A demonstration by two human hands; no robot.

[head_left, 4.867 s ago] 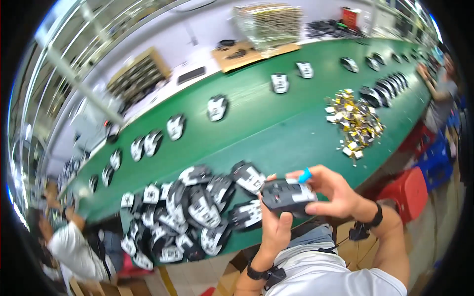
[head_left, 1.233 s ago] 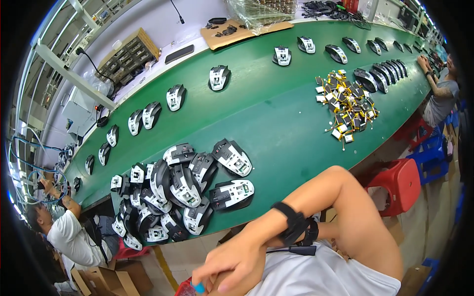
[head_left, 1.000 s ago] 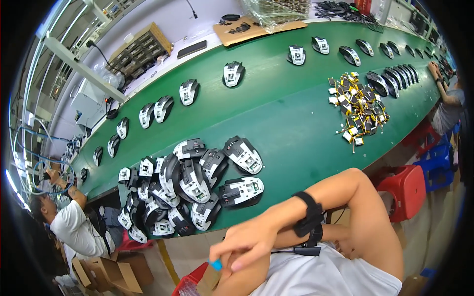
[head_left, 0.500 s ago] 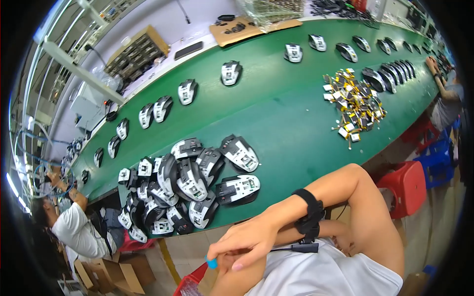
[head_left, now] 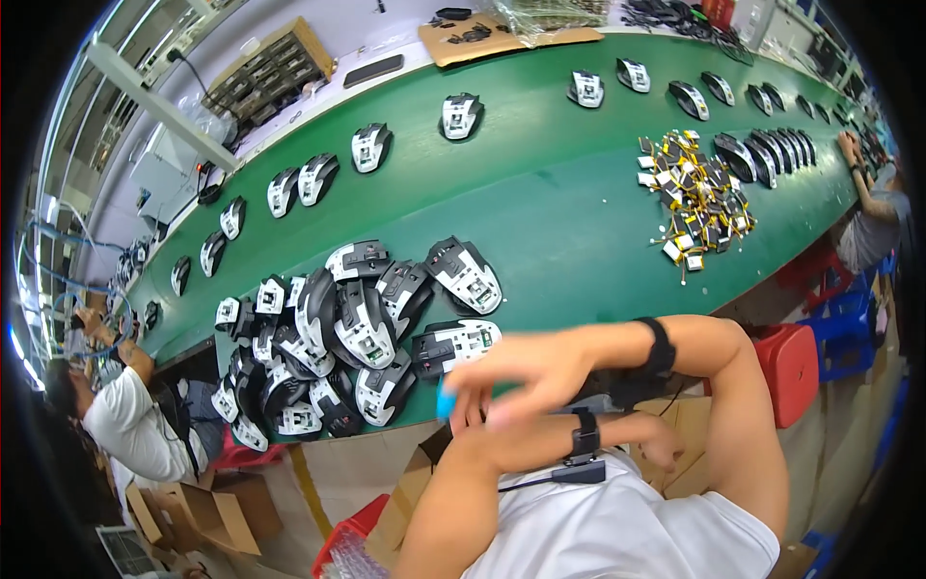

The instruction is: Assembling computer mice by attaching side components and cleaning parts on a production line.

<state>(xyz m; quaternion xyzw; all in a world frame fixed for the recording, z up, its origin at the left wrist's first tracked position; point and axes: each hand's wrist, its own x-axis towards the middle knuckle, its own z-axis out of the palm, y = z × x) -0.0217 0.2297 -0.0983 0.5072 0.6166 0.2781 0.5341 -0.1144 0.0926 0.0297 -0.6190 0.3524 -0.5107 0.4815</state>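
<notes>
Motion blurs the empty, spread right hand (head_left: 526,372) near the mouse pile (head_left: 357,333); left hand (head_left: 656,444) half hidden, grip unclear

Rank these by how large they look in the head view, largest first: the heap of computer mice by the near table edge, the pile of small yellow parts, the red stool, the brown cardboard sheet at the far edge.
1. Heap of computer mice.
2. Pile of small yellow parts and brown cardboard sheet: too alike to rank, and the sheet lies farther off.
3. Red stool, partly hidden.
</notes>
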